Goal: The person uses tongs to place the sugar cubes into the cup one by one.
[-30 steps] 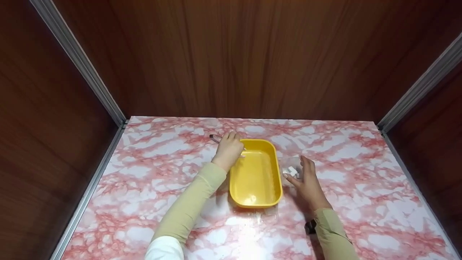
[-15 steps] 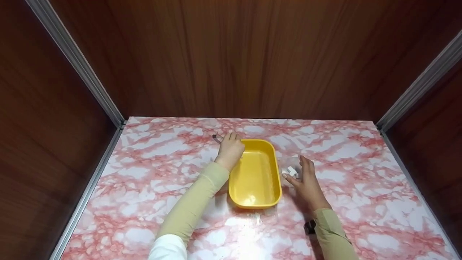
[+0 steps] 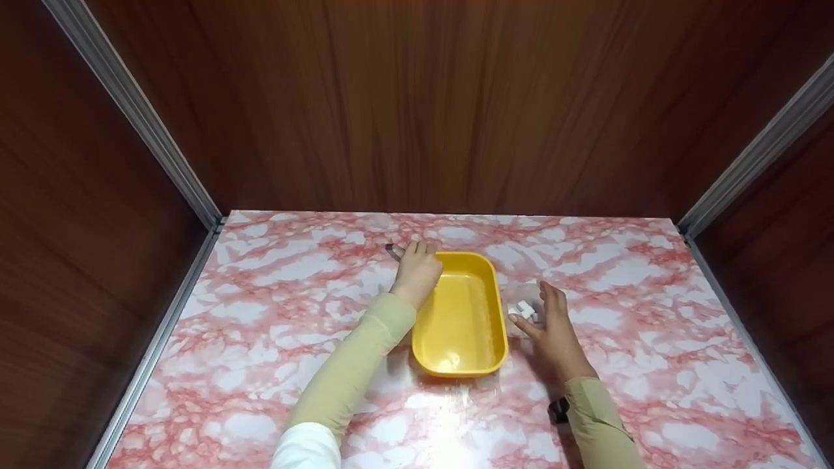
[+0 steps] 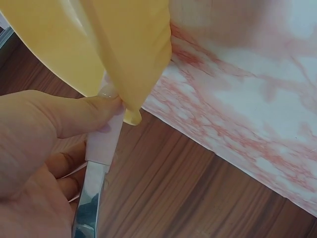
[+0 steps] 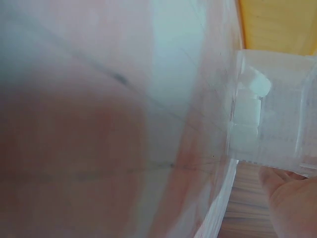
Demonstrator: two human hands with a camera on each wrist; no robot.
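My left hand [image 3: 417,273] grips a pair of small tongs [image 3: 394,252] at the far left corner of a yellow tub [image 3: 459,326]. In the left wrist view, the thumb presses on the tongs' pale handle [image 4: 105,141], with shiny metal [image 4: 89,203] below it; the tips are hidden behind the tub wall. To the right of the tub, my right hand [image 3: 557,332] holds a clear plastic container [image 3: 523,291], thumb and fingers spread around it. Several white cubes [image 3: 525,309] lie inside, also visible through the container's clear wall [image 5: 282,114] in the right wrist view.
A red-and-white marbled table [image 3: 260,365] bears everything. Brown wood-grain panels [image 3: 417,111] rise behind and at both sides, with metal rails [image 3: 150,124] at the corners. A dark wrist strap piece [image 3: 558,410] shows under the right sleeve.
My left hand, with the tongs, has shifted slightly right and now sits closer against the tub's corner, hiding the tips seen earlier. The right hand and container stay nearly still.
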